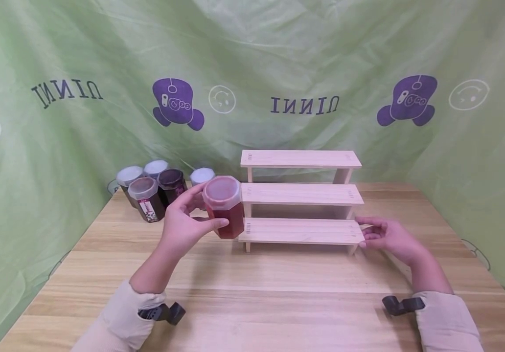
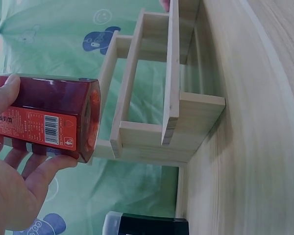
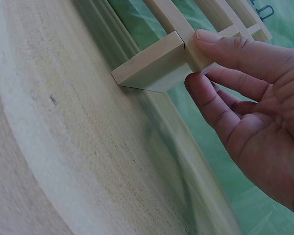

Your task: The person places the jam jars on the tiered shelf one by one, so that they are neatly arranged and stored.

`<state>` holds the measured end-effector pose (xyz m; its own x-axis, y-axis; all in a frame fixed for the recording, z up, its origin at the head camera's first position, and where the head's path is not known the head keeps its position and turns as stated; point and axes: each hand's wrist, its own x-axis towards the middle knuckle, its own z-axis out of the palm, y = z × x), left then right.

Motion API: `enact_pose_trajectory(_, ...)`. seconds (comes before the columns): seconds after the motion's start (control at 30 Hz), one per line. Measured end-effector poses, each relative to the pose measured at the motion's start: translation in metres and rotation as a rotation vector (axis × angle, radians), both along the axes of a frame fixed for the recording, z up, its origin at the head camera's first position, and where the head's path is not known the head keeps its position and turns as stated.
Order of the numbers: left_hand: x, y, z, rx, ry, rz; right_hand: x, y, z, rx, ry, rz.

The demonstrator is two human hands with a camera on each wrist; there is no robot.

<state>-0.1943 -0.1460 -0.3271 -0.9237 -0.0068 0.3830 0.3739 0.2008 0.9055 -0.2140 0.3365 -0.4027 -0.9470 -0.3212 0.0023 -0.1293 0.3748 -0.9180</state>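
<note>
My left hand (image 1: 186, 222) grips a red jar (image 1: 230, 217) with a frosted white lid, held up at the left end of a three-step wooden shelf (image 1: 301, 231). In the left wrist view the jar (image 2: 34, 98) shows an orange label with a barcode, and the fingers wrap its sides. My right hand (image 1: 391, 239) is at the right end of the lowest step. The right wrist view shows its thumb and fingertips pinching the corner of that step's board (image 3: 198, 56). No jar is visible on the steps.
Several dark jars with pale lids (image 1: 147, 195) stand grouped at the back left of the wooden table (image 1: 235, 303). Another pale-lidded jar (image 1: 202, 174) is partly hidden behind the left hand. A green printed curtain (image 1: 252, 73) hangs behind and at both sides.
</note>
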Motion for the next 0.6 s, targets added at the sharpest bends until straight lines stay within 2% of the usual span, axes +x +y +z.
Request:
enact_pose_trajectory(0.33,-0.003,0.011,0.008,0.001,-0.021,-0.007,0.0,0.001,0.0,0.004,-0.006,0.004)
enact_pose_trajectory(0.6,-0.005,0.019,0.013,-0.004,-0.009,-0.018,-0.001,0.0,-0.001,0.021,0.002,-0.011)
